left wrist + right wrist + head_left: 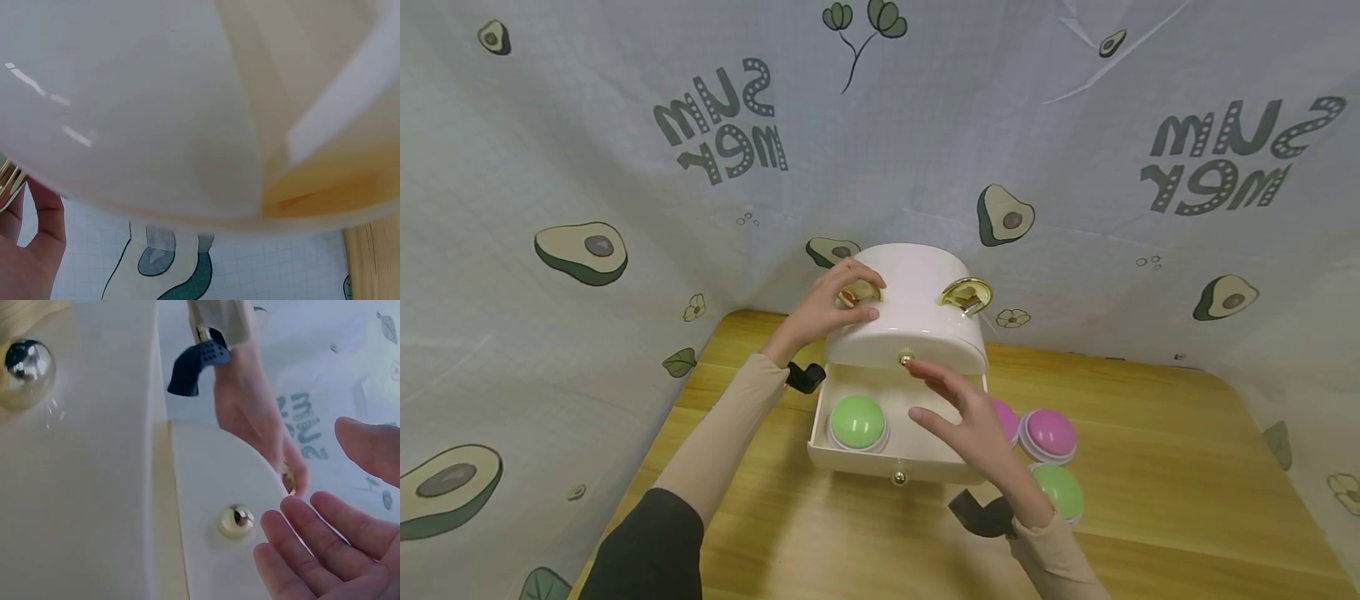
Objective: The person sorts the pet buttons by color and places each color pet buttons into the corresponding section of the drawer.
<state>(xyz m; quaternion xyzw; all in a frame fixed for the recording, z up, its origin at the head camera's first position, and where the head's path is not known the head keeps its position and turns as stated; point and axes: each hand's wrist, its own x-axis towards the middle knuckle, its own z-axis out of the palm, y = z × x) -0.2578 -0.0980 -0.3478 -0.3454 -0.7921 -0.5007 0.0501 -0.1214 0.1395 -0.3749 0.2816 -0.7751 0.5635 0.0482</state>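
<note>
A glossy white storage box [917,279] with a rounded top stands on the table, its lower drawer [857,461] pulled out. My left hand [827,308] grips the left gold ear-shaped handle [863,292] between thumb and fingers. The right gold handle [967,295] is untouched. Over the drawer hovers my right hand [973,421], fingers spread and holding nothing, fingertips near the upper gold knob [906,358]. In the drawer's left side lies a green dome [857,422] with a white base. The right wrist view shows that right palm [350,569] facing up, bare.
Right of the box, two pink domes [1051,433] and a green dome [1060,490] lie on the wooden table [1187,467], partly behind my right hand and wrist. A printed cloth [880,167] hangs directly behind the box.
</note>
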